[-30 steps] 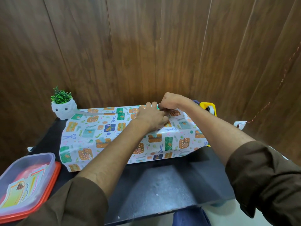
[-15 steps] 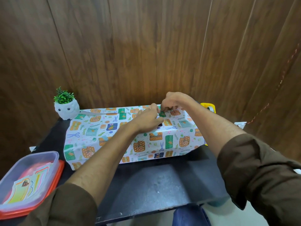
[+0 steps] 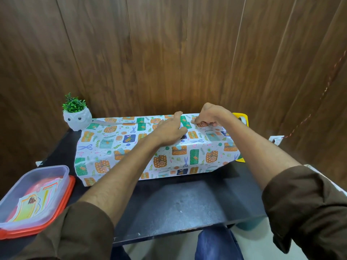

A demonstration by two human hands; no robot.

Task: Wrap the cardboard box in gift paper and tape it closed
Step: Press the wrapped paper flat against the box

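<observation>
A long box covered in white gift paper (image 3: 120,147) printed with presents and scissors lies across the back of the black table (image 3: 184,203). The cardboard itself is hidden under the paper. My left hand (image 3: 169,132) lies palm down on the top of the wrapped box, fingers spread toward the far edge. My right hand (image 3: 208,115) is just to its right at the far top edge, fingertips curled down and pinching the paper there. A yellow tape dispenser (image 3: 242,118) peeks out behind my right wrist.
A white owl pot with a green plant (image 3: 76,117) stands at the box's far left corner. A clear food container with an orange lid (image 3: 32,196) holding coloured cards sits at the table's front left. The wooden wall stands close behind the box.
My left hand has flattened onto the box top, and my right hand has shifted slightly right along the far edge. The view has tilted a little.
</observation>
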